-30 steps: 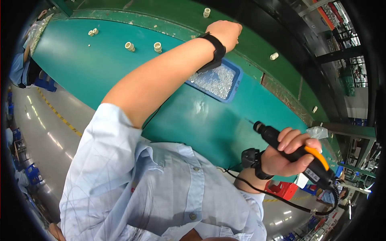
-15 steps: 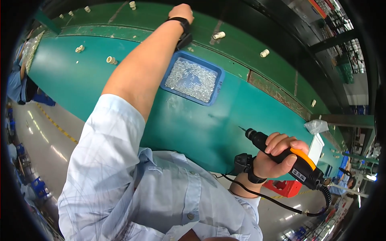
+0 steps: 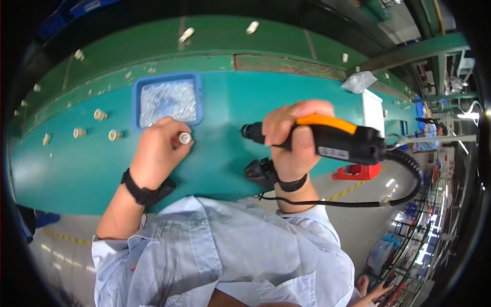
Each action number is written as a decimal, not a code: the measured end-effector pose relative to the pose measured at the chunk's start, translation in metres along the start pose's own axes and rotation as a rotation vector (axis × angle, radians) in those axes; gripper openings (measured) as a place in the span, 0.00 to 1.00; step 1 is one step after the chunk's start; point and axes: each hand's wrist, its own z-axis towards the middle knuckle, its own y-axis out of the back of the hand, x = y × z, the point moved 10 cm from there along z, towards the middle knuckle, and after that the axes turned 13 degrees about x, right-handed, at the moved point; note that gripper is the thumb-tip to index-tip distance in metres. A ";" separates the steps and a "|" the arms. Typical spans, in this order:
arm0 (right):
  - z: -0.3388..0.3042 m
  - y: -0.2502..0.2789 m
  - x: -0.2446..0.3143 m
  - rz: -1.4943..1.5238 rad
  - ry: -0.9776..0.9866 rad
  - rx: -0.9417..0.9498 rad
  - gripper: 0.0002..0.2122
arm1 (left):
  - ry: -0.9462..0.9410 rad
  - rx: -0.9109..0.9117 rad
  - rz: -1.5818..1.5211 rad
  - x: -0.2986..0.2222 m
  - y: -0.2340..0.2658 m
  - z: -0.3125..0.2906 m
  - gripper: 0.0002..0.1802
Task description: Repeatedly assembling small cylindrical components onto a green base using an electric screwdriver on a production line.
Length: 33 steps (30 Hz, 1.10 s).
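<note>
My left hand [image 3: 157,152] is closed around a small cream-white cylindrical fitting [image 3: 185,137], its round end facing up between thumb and fingers. In my right hand [image 3: 295,140] is a black and orange electric screwdriver [image 3: 337,138], lying roughly level with its nose toward the left hand. The bit is too blurred to make out. A gap of table separates the screwdriver's nose from the fitting. Just beyond my left hand sits a blue tray [image 3: 136,110] holding many small silver screws [image 3: 171,100]. Similar fittings [image 3: 115,135] stand or lie on the table to its left.
Along the far side runs a green belt [image 3: 220,38] with several cream fittings [image 3: 187,35] spaced on it. A clear plastic bag [image 3: 359,81] and a white box [image 3: 373,110] are at the right. A red holder [image 3: 356,172] is below the screwdriver, whose cable loops right.
My left hand has come back from the far belt and now holds a fitting near the tray. My right hand has brought the screwdriver closer to it, more level. The view has shifted.
</note>
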 end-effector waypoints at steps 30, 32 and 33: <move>0.009 -0.014 0.003 0.146 0.099 0.171 0.15 | -0.009 -0.136 -0.040 0.052 0.025 0.036 0.08; 0.012 -0.018 0.004 0.164 0.107 0.190 0.15 | -0.029 -0.154 -0.045 0.047 0.026 0.032 0.08; 0.013 -0.020 0.005 0.163 0.104 0.191 0.15 | -0.052 -0.172 -0.047 0.043 0.027 0.029 0.08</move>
